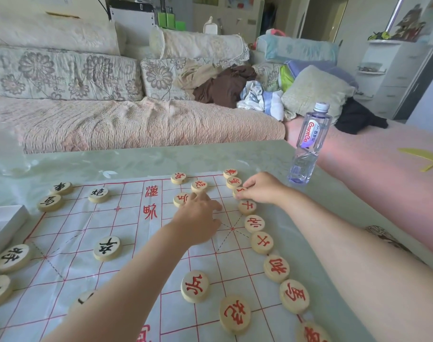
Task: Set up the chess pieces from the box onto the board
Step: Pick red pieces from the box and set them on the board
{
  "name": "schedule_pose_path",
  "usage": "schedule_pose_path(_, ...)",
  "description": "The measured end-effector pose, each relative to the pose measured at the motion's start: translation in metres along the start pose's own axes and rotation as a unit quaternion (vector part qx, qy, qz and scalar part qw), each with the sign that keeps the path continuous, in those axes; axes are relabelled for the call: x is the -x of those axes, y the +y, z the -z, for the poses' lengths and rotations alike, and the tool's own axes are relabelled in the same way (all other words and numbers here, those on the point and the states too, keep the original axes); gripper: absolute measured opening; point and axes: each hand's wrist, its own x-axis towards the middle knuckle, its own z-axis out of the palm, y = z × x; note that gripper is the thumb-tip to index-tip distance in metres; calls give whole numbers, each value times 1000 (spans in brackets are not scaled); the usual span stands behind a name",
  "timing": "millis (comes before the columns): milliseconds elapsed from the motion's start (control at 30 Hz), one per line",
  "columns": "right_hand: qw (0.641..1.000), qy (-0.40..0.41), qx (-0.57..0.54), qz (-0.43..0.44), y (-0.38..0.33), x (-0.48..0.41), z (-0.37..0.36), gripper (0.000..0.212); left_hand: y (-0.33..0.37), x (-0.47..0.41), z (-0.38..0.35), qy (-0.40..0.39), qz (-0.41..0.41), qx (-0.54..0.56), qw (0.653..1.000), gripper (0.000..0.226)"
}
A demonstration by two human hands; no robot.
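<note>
A white sheet board [126, 233] with red grid lines lies on the table. Round wooden pieces with red characters run in a column down its right edge, from the far corner piece [230, 173] to a near one [294, 299]. Black-character pieces stand on the left, such as one [107, 248]. My right hand [262, 188] pinches a red piece [239, 191] in that right column. My left hand [198, 218] reaches over the board, its fingers touching a red piece [180, 199]. The white box [3, 225] shows at the left edge.
A plastic water bottle [308, 144] stands at the table's far right corner. The glass-topped table [136, 159] ends in front of a sofa [126, 119] with cushions and heaped clothes [225, 87]. A pink-covered seat is on the right.
</note>
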Motion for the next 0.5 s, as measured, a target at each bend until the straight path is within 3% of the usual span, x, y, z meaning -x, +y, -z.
schedule_pose_path(133, 999, 35, 17, 10, -6, 7, 6, 33, 0, 3, 1, 11, -6, 5, 1000, 40)
schedule_pose_path(233, 997, 65, 9, 35, -27, 21, 12, 14, -4, 9, 8, 39, -2, 13, 999, 40)
schedule_pose_path(500, 986, 3, -61, 154, -130, 71, -8, 14, -50, 58, 64, 135, 66, 42, 988, 27)
